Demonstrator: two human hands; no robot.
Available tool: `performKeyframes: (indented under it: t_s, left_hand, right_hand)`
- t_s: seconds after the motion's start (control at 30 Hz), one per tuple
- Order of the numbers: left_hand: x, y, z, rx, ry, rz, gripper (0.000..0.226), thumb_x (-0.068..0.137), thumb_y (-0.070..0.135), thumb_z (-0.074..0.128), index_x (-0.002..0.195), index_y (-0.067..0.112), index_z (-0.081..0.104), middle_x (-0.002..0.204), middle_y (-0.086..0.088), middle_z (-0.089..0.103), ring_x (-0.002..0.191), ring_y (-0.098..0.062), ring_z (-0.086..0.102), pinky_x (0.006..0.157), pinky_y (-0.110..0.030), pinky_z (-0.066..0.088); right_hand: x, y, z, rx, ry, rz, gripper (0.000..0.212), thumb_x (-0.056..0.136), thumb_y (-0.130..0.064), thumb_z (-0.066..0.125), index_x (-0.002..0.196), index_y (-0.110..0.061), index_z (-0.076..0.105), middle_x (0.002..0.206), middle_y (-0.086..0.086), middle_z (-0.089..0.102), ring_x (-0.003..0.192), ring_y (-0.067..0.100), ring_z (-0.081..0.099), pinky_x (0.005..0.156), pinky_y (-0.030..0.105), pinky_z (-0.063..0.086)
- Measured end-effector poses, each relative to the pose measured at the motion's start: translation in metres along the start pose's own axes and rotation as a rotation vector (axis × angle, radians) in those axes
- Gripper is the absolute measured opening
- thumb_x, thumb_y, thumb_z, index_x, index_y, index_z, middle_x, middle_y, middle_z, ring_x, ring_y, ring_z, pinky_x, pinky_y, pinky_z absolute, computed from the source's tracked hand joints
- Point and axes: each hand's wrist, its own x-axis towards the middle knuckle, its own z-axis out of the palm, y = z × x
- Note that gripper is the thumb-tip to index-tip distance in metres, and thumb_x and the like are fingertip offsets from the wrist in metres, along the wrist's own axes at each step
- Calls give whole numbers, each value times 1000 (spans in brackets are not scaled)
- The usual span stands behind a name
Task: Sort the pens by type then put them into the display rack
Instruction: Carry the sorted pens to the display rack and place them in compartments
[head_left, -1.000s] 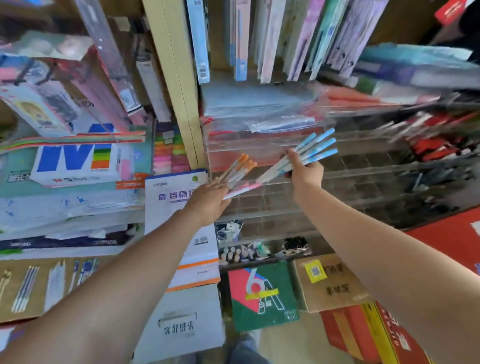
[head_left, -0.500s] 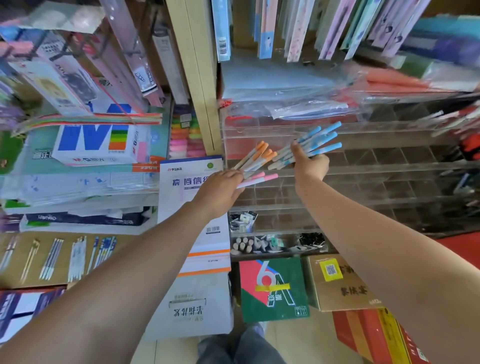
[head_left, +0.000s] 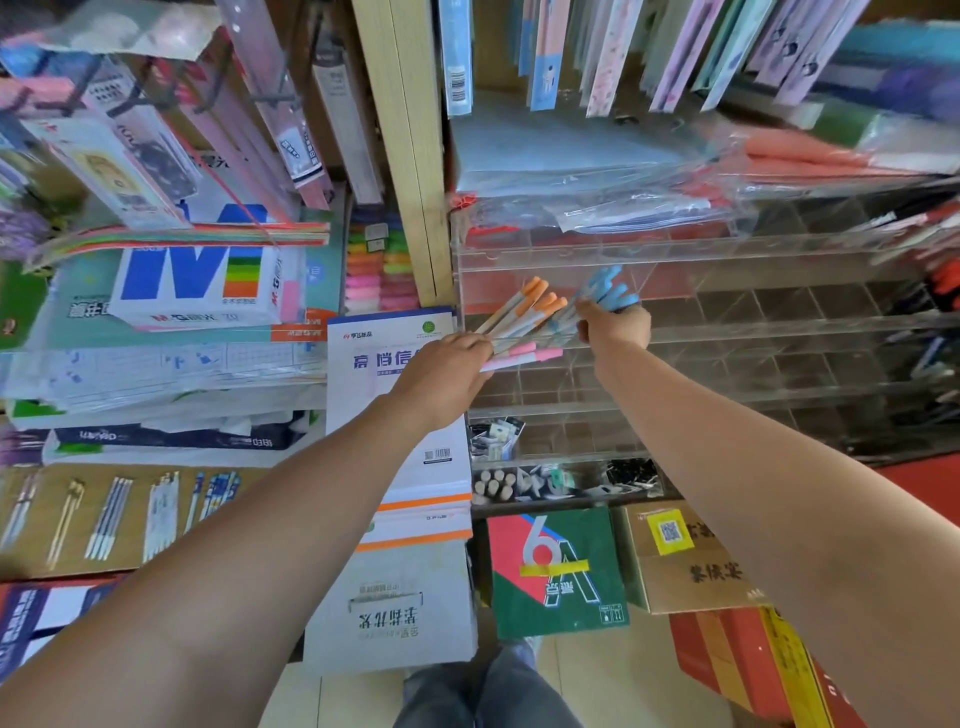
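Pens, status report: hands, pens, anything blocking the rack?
Left hand grips orange and pink pens. Right hand grips blue pens at the clear rack front. Nothing seen blocking.

orange-capped pens (head_left: 545, 304): 3, in left hand (head_left: 447, 374) | pink-capped pens (head_left: 540, 356): 2, same hand | blue-capped pens (head_left: 610, 291): about 4, blurred, in right hand (head_left: 615, 327)

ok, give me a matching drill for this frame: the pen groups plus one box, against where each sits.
Things:
1. orange-capped pens
2. blue-capped pens
3. pink-capped pens
4. green box

Places:
A. below the display rack
B. gripped in the right hand
C. in the left hand, bottom of the fan
D. in the left hand, top of the fan

Pairs: 1-D, 2-B, 3-C, 4-A
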Motion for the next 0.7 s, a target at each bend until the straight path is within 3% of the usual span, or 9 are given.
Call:
performKeyframes:
  t_s: [0.07,0.2,0.3,0.4,0.53,0.6,0.7]
  left_hand:
    - [0,0,0,5,-8,-5,34,100,23,43,128,6,49,140,-8,47,124,-26,43,99,-41,39]
    - [1,0,-1,2,-2,-2,32,100,24,42,126,7,50,136,-8,50,120,-27,46,96,-41,40]
    - [1,0,-3,0,22,-8,27,101,25,41,120,9,52,125,-8,55,109,-27,50,87,-40,43]
    - [1,5,-8,45,62,-9,25,101,26,41,117,10,52,113,-10,59,100,-28,52,77,-37,40]
    - [3,15,-12,121,73,-3,27,102,26,39,121,10,49,102,-14,65,88,-34,59,65,-36,39]
    - [4,21,-10,113,43,-9,29,102,24,37,126,11,47,103,-14,66,88,-35,62,63,-37,40]
    - [6,31,-9,62,6,-1,27,102,23,37,125,11,45,105,-15,65,89,-36,61,64,-38,42]
  right_hand:
    - [-1,3,-2,12,-28,-36,22,85,-15,71,105,-4,68,79,1,65,63,10,60,57,17,48]
    - [-5,4,-8,110,-58,-26,31,86,-10,69,114,-10,57,97,1,64,82,13,65,62,16,52]
    - [-14,10,-13,61,-38,-19,27,88,-8,63,110,-14,48,100,5,62,74,13,60,65,22,53]
    - [-33,19,-24,74,-257,-44,10,93,-8,49,99,-14,54,79,4,56,57,12,47,50,23,40]
    - [-59,25,-32,309,-665,28,17,81,-6,50,94,-12,59,72,2,56,53,12,43,45,19,34]
    - [-67,27,-31,328,-729,13,14,85,-11,60,98,-13,63,72,0,56,52,9,45,45,17,35]
    - [-72,26,-32,323,-635,-13,0,90,-12,63,90,-11,63,67,-1,58,52,7,46,47,15,37]
